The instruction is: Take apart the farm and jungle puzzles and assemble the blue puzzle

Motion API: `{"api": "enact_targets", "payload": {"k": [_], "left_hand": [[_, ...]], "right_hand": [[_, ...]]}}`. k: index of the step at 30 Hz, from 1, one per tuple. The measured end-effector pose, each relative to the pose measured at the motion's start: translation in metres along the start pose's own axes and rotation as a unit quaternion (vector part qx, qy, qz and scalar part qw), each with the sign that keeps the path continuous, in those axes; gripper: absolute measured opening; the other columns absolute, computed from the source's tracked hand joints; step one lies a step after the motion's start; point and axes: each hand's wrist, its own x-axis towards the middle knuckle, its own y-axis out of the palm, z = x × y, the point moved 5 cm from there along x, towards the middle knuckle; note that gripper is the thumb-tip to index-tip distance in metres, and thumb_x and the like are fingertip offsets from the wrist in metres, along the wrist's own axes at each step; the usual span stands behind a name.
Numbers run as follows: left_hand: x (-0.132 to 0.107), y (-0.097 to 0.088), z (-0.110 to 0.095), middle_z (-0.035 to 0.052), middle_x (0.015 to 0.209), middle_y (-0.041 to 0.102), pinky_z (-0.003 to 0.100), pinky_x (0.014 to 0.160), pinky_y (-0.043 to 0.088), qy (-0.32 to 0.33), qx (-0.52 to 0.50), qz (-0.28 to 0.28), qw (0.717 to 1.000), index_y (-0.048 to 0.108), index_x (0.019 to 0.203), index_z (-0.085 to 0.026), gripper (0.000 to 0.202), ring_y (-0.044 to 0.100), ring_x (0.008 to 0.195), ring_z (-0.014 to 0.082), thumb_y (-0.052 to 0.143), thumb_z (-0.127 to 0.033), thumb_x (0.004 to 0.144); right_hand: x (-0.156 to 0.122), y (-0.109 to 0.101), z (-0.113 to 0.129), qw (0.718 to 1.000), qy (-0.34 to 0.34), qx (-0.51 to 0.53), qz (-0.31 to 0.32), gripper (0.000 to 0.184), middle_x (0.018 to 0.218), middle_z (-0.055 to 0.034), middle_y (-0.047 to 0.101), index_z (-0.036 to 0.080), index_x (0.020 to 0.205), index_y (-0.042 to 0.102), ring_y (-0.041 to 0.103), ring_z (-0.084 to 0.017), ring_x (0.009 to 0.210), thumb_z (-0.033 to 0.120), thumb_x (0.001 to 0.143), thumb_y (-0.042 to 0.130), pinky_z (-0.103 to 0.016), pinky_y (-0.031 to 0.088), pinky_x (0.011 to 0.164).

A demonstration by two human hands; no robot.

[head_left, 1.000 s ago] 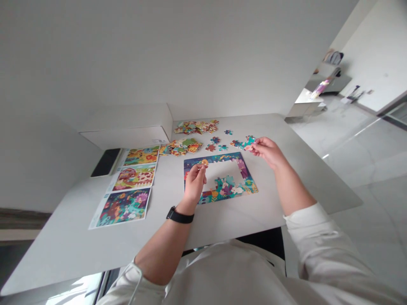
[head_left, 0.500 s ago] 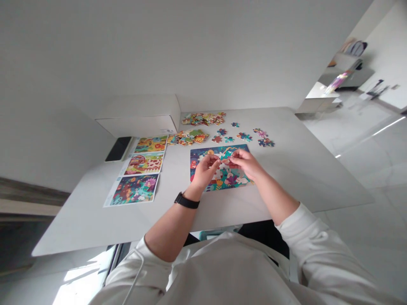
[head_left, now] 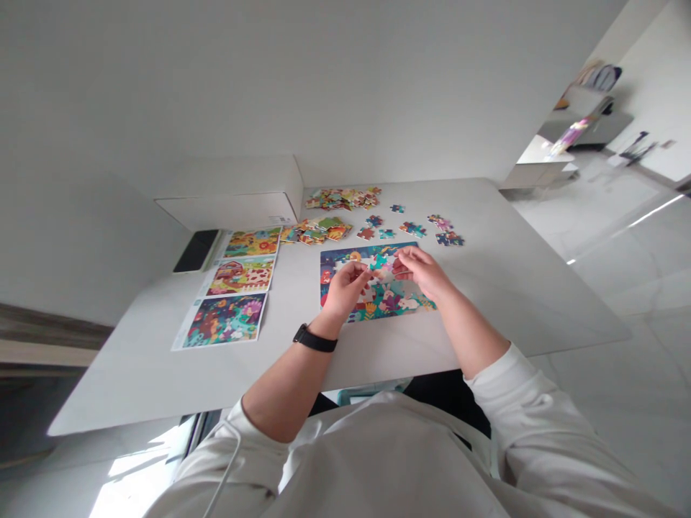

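Observation:
A partly built jigsaw puzzle [head_left: 345, 255] lies on the white table [head_left: 486, 288] in front of me. Both hands hover over its middle. My left hand [head_left: 348, 284], with a black watch on the wrist, is closed in a pinch near the puzzle's centre. My right hand [head_left: 418, 270] is pinched too, its fingertips close to the left hand's. Small puzzle pieces [head_left: 379, 264] show between the two hands, but which hand grips which I cannot make out.
Loose pieces lie behind the puzzle in piles [head_left: 318, 232], with a few scattered ones [head_left: 445, 234] to the right. A sheet of three reference pictures [head_left: 235, 288] lies left. A white box [head_left: 232, 201] and a black phone [head_left: 194, 250] sit at the back left.
My right hand came in from the loose pieces at the right to the puzzle's middle and met the left hand. Over the last half second both hands barely moved.

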Motion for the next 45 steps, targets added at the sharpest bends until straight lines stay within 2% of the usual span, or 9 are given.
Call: {"api": "enact_targets", "payload": {"k": [6,11,18,23,26,29,37,41,45], "left_hand": [[-0.004,0.004,0.0,-0.0004,0.074,0.069,0.024,0.055,0.053,-0.027,-0.014,0.018,0.999,0.065,0.092,-0.02,0.05,0.067,0.06,0.0131,0.09,-0.06,0.077],[-0.008,0.011,-0.002,0.0034,0.082,0.075,0.025,0.055,0.055,-0.049,-0.011,0.062,0.997,0.065,0.09,-0.019,0.046,0.068,0.061,0.0134,0.091,-0.056,0.078],[-0.007,0.009,-0.004,0.0034,0.075,0.073,0.024,0.052,0.049,-0.032,0.024,0.037,0.999,0.065,0.085,-0.019,0.052,0.061,0.056,0.0117,0.084,-0.068,0.081],[-0.008,0.009,-0.009,0.0017,0.067,0.067,0.024,0.057,0.048,-0.013,0.055,0.041,0.998,0.064,0.078,-0.019,0.058,0.059,0.058,0.0114,0.071,-0.076,0.089],[-0.009,0.009,-0.01,0.0014,0.066,0.066,0.024,0.057,0.046,-0.012,0.067,0.045,0.997,0.063,0.077,-0.019,0.06,0.057,0.057,0.0115,0.068,-0.078,0.089],[-0.009,0.009,-0.01,0.0013,0.067,0.066,0.025,0.057,0.046,-0.011,0.072,0.048,0.996,0.063,0.077,-0.019,0.06,0.057,0.058,0.0114,0.069,-0.078,0.088],[-0.01,0.01,-0.009,0.0013,0.068,0.067,0.024,0.057,0.045,-0.002,0.114,0.058,0.992,0.063,0.08,-0.02,0.058,0.056,0.058,0.0118,0.065,-0.077,0.091],[-0.013,0.012,-0.007,0.0008,0.071,0.069,0.024,0.058,0.046,0.012,0.174,0.08,0.981,0.063,0.085,-0.021,0.047,0.059,0.06,0.0128,0.06,-0.066,0.098],[-0.016,0.014,-0.011,0.0009,0.073,0.072,0.025,0.061,0.047,0.055,0.274,0.09,0.956,0.067,0.09,-0.021,0.033,0.062,0.064,0.0144,0.057,-0.051,0.101]], "right_hand": [[-0.005,0.017,-0.005,0.996,-0.003,-0.04,0.083,0.045,0.097,-0.0017,0.08,0.026,0.095,0.073,0.075,-0.023,0.097,0.058,0.072,0.094,-0.036,0.062,0.084],[-0.004,0.009,-0.004,0.998,-0.004,-0.037,0.054,0.042,0.099,-0.0032,0.082,0.026,0.093,0.072,0.075,-0.022,0.092,0.057,0.074,0.092,-0.037,0.063,0.083],[0.006,-0.043,0.014,0.998,-0.047,-0.02,-0.035,0.051,0.087,-0.0011,0.076,0.025,0.09,0.07,0.07,-0.017,0.08,0.067,0.071,0.092,-0.032,0.062,0.075],[0.013,-0.091,0.023,0.993,-0.064,-0.045,-0.09,0.062,0.086,-0.0008,0.074,0.025,0.106,0.069,0.069,-0.017,0.079,0.06,0.064,0.098,-0.031,0.06,0.072],[0.017,-0.105,0.022,0.991,-0.062,-0.072,-0.093,0.059,0.086,-0.0012,0.074,0.024,0.104,0.069,0.07,-0.017,0.08,0.055,0.064,0.099,-0.031,0.059,0.072],[0.019,-0.105,0.018,0.99,-0.057,-0.093,-0.086,0.054,0.087,-0.0027,0.076,0.022,0.102,0.07,0.072,-0.018,0.08,0.053,0.066,0.098,-0.031,0.06,0.072],[0.027,-0.078,-0.005,0.987,-0.025,-0.156,-0.026,0.037,0.083,-0.0041,0.079,0.021,0.102,0.073,0.075,-0.02,0.076,0.043,0.078,0.091,-0.033,0.062,0.073],[0.03,-0.071,-0.013,0.974,-0.028,-0.223,-0.009,0.023,0.087,-0.0041,0.08,0.021,0.103,0.075,0.077,-0.019,0.078,0.032,0.085,0.085,-0.031,0.061,0.075],[0.03,-0.068,-0.018,0.958,-0.039,-0.285,-0.009,0.017,0.091,-0.0035,0.081,0.021,0.106,0.077,0.077,-0.018,0.08,0.02,0.089,0.077,-0.03,0.06,0.079]]}}
